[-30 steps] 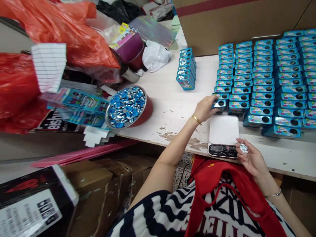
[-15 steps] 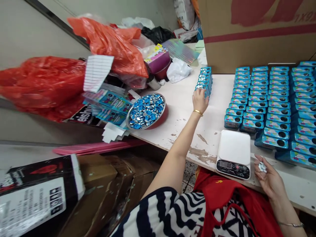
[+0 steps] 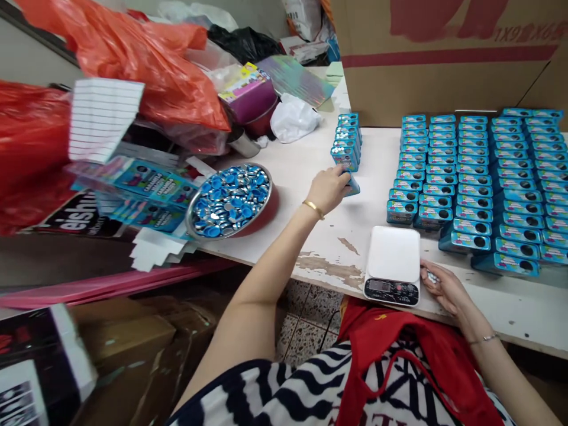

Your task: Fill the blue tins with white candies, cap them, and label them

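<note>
My left hand (image 3: 327,189) is closed on a small blue box (image 3: 353,186), just in front of a short row of blue boxes (image 3: 345,157) with white pieces showing at their tops. The fingers cover much of the held box. Beside the right edge of a white digital scale (image 3: 394,254), my right hand (image 3: 446,290) is curled palm up around several small white pieces (image 3: 432,277). Nothing lies on the scale's plate. A metal-rimmed red bowl (image 3: 266,210) full of blue and silver caps (image 3: 231,201) stands left of my left hand.
Several columns of blue boxes (image 3: 473,189) fill the table's right side. Behind them stands a large cardboard carton (image 3: 444,89). Orange-red plastic bags (image 3: 146,65), a white bag (image 3: 293,118) and printed blue cards (image 3: 151,183) crowd the left. Cartons (image 3: 119,331) sit below the table edge.
My left hand has come towards me from the short row, bringing a blue box. The fingers of my right hand have curled further over the white pieces. The camera view has shifted.
</note>
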A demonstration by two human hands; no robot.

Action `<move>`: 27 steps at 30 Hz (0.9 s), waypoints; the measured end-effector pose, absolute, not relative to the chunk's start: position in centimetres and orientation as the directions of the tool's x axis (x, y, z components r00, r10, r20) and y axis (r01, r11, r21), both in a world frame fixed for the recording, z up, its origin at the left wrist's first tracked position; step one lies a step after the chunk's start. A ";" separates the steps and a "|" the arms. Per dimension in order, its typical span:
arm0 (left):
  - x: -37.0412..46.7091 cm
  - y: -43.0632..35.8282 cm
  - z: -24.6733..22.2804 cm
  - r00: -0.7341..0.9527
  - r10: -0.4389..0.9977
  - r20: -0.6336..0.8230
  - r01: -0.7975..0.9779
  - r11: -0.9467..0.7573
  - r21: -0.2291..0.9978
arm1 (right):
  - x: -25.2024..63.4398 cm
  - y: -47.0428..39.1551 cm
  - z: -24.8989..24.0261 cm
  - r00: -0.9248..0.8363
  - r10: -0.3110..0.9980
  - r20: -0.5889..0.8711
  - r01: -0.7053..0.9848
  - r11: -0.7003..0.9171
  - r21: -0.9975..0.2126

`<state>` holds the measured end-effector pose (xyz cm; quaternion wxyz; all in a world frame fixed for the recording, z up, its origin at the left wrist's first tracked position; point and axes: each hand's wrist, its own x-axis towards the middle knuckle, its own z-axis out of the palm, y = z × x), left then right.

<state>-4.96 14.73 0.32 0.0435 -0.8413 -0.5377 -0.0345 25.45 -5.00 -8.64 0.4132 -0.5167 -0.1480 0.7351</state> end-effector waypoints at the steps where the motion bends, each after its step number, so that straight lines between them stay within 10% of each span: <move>1: -4.7 12.9 1.3 0.467 0.880 0.091 0.884 -0.465 -0.039 | 24.8 -4.7 -8.7 -0.149 0.765 -0.627 -0.447 -0.618 -0.647; 14: 0.5 2.7 1.0 0.659 0.743 -0.112 0.741 -0.668 -0.067 | 19.9 -4.2 -9.9 -0.237 0.767 -0.597 -0.497 -0.623 -0.604; 21: -1.2 -4.9 2.4 0.610 0.769 0.193 0.729 -0.640 0.243 | 24.4 -7.0 -10.3 -0.197 0.769 -0.608 -0.592 -0.588 -0.551; 27: 3.1 -13.1 -8.5 0.719 0.600 -0.350 0.663 -0.441 0.605 | 27.0 -8.1 -10.8 -0.195 0.769 -0.609 -0.594 -0.587 -0.551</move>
